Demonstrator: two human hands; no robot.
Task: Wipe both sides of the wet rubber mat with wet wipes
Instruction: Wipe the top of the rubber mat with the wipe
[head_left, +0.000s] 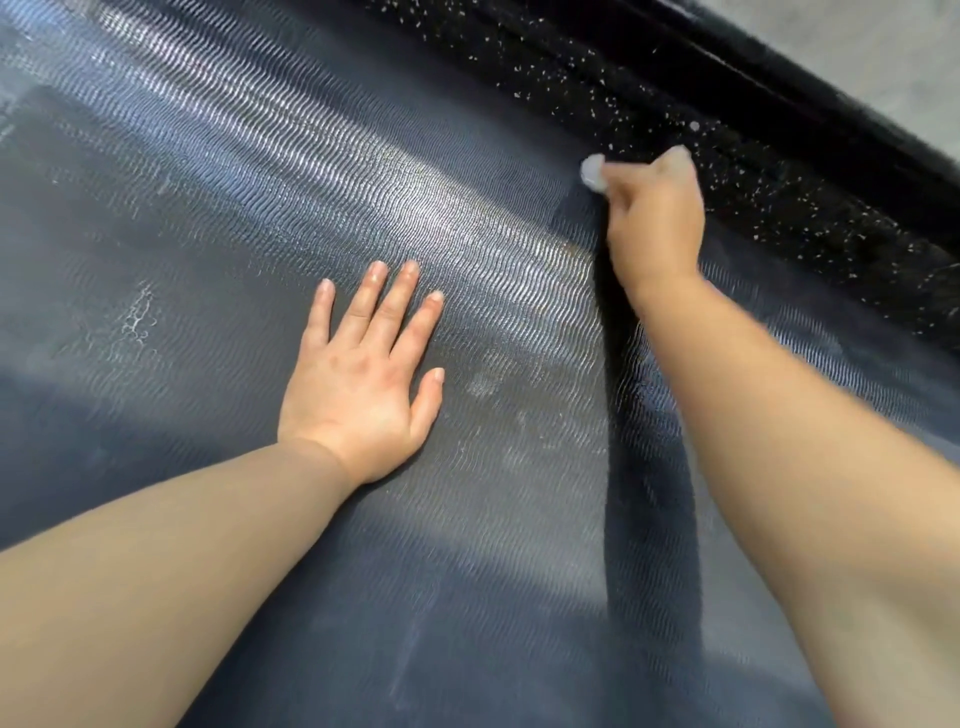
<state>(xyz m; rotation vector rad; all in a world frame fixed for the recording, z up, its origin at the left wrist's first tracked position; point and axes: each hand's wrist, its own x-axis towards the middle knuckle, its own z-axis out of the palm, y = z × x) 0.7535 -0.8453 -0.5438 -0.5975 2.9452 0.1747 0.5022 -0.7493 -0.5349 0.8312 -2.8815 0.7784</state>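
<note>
- The left hand lies flat nearest the viewer, fingers straight and spread, palm down on the rubber mat and holding nothing.
- The mat spreads under and around both hands, its ribbed face glossy with wet and marked by pale smears left of the left hand.
- Farther out, the right hand is blurred, its fingers curled round a bunched wet wipe that it presses on the mat's far edge.
- Just beyond that hand runs a speckled black strip, then grey floor.
- Risks, as I judge them: the wadded wipe covers little and may leave streaks, it could drag specks from the strip onto the mat, and the bracing palm may slide on the wet rubber.
</note>
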